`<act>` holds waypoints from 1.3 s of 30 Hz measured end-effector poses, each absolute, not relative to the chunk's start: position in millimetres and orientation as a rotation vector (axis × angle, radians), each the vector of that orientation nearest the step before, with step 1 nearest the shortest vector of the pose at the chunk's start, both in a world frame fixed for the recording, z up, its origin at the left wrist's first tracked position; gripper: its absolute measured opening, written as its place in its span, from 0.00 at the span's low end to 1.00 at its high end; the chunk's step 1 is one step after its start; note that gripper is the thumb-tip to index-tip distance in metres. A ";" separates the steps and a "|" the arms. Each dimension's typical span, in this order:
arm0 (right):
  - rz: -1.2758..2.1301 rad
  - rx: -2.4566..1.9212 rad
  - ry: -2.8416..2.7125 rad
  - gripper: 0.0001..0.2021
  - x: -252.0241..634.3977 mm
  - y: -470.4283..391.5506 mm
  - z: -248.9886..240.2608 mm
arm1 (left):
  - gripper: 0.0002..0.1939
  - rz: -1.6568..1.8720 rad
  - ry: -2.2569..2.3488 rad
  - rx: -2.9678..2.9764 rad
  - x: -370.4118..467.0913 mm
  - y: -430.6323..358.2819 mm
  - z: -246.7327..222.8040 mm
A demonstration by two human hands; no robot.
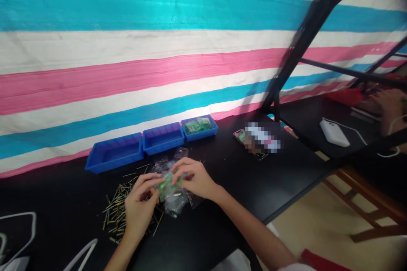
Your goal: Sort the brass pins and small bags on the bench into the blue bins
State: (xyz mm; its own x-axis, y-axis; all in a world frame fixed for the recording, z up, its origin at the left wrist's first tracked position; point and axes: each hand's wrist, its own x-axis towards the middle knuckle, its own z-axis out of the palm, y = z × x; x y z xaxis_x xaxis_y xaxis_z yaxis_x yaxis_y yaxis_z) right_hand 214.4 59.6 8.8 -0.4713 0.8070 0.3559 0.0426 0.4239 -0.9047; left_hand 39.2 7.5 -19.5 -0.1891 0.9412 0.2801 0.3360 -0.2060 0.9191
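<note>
Both hands meet over the black table [222, 220], around a small green-tinted clear plastic bag [165, 187]. My left hand [141, 199] pinches the bag's left side between thumb and fingers. From the other side my right hand [197, 178] grips it, with fingertips bent down onto the plastic. What the bag contains is blurred. More clear plastic bags [175, 205] lie directly below and behind the hands. A loose heap of thin metal pins or screws [116, 207], brass and silver in colour, spreads beneath and left of my left hand, which partly hides it.
Three blue trays stand along the striped sheet: a left one [90, 163], a middle one [163, 148] and a right one [206, 136] holding green packets [199, 125]. A phone [239, 135] lies rightward. Beyond the black frame are a white device [333, 132] and another person's hand [389, 101].
</note>
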 end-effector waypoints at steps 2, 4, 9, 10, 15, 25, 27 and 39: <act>1.093 -0.723 -1.837 0.09 215.4 61.5 7.6 | 0.07 1.402 1.497 1.525 38.8 7.9 -20.1; 1.084 -0.731 -1.852 0.09 216.4 63.0 6.2 | 0.07 1.392 1.488 1.512 40.2 7.6 -19.6; 1.210 -0.858 -1.827 0.09 215.0 62.1 1.5 | 0.07 1.374 1.520 1.454 46.0 5.6 -15.9; 1.270 -0.868 -1.802 0.13 213.8 61.5 0.4 | 0.08 1.371 1.531 1.435 46.8 5.2 -15.2; 1.449 -0.813 -1.641 0.14 210.8 70.7 -1.6 | 0.10 1.458 1.502 1.353 48.6 4.0 -10.7; 0.592 -1.173 -1.565 0.12 270.5 166.0 5.0 | 0.11 1.481 1.442 1.382 48.1 1.9 -6.0; 0.430 -1.223 -1.610 0.11 283.0 180.4 1.0 | 0.10 1.473 1.440 1.408 48.2 1.7 -6.4; 0.033 -1.371 -1.896 0.13 304.2 200.7 -8.6 | 0.10 1.415 1.461 1.439 47.4 1.3 -6.0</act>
State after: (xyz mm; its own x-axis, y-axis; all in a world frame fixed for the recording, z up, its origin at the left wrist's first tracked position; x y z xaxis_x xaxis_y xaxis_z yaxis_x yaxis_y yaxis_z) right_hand 304.2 200.7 -8.6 -0.1132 0.8149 0.5685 0.7949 0.4175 -0.4402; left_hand 47.4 1.3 -6.0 -0.1969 0.9521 0.2340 0.2648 -0.1782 0.9477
